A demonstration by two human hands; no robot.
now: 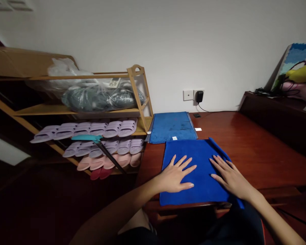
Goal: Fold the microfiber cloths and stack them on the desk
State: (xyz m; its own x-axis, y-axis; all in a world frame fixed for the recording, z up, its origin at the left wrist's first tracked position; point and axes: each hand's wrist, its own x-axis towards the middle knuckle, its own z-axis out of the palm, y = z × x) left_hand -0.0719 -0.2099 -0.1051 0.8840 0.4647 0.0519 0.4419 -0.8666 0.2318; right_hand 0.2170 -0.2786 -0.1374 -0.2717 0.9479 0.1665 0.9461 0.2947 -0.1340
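A bright blue cloth (201, 190) is spread at the front left of the reddish-brown desk (265, 156), reaching its near edge. My left hand (175, 175) lies on the cloth's left half with the fingers spread. On the right part rests my right hand (228, 175), fingers stretched out, beside the raised or folded right edge of the cloth. Just behind, a stack of lighter blue cloths (172, 126) lies flat, the top one darkly stained. A small white tag (174, 138) shows at its front edge.
Left of the desk stands a wooden rack (140, 95) with rows of lilac slippers (127, 127) and pink slippers (98, 162). A teal-headed pole (88, 137) leans before it. A black adapter (199, 96) is plugged into the wall. A raised ledge (277, 109) bounds the desk's right.
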